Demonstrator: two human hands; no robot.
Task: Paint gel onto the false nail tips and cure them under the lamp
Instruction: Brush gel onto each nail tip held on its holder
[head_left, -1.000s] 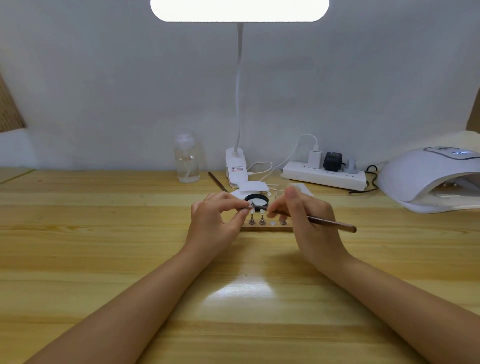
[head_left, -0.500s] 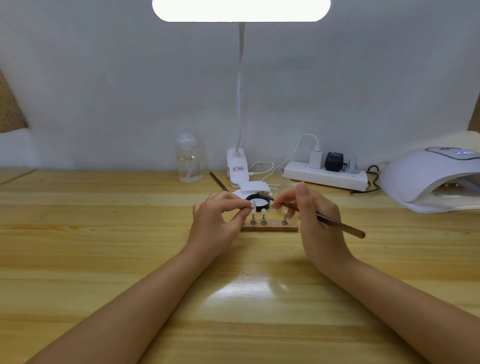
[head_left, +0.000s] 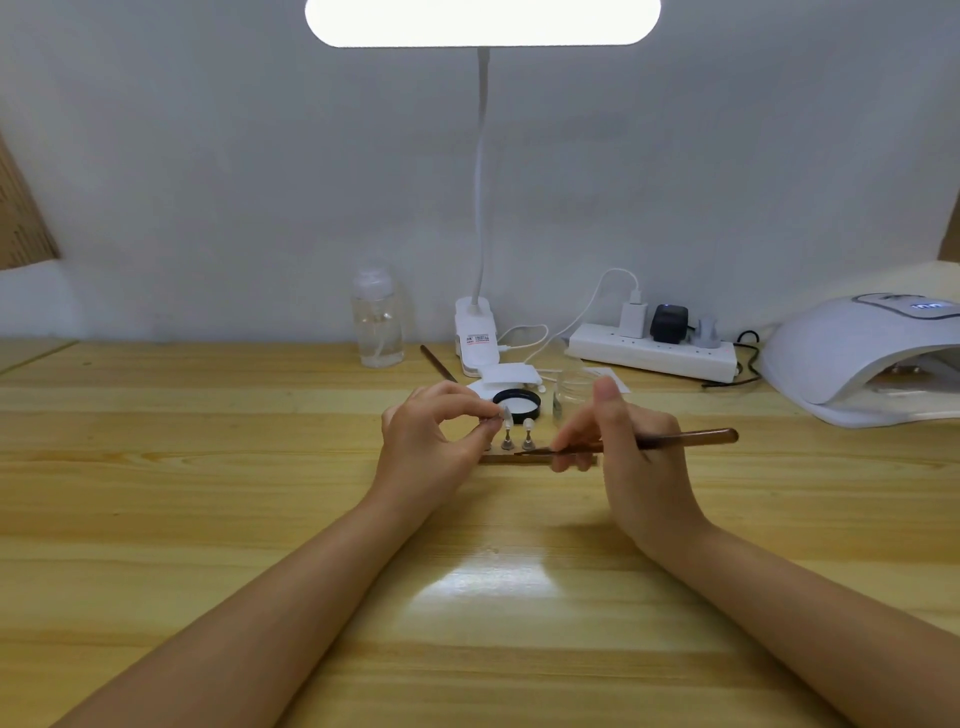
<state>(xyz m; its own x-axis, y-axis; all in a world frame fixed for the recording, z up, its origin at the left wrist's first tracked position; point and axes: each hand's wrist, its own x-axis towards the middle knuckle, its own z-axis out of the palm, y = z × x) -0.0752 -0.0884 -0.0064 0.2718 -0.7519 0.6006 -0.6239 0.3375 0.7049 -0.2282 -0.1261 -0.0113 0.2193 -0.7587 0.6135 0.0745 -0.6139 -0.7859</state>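
While pinched between thumb and fingertips of the left hand (head_left: 434, 436), nail tip (head_left: 503, 414) held just above the wooden stand (head_left: 535, 459) at mid-desk (head_left: 208, 493); right hand (head_left: 618, 447) curled round the brush (head_left: 675, 439), long axis level, bristles pointing left, just below and right of that tip; two more tips upright between; curing lamp (head_left: 852, 358) well apart, far right; open room ahead.

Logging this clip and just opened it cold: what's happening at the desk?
A person is working on false nail tips at a wooden table. The left hand pinches one nail tip by its stand, above the wooden strip where two more tips stand. The right hand holds a thin brush, its point near the strip. The curing lamp sits far right.
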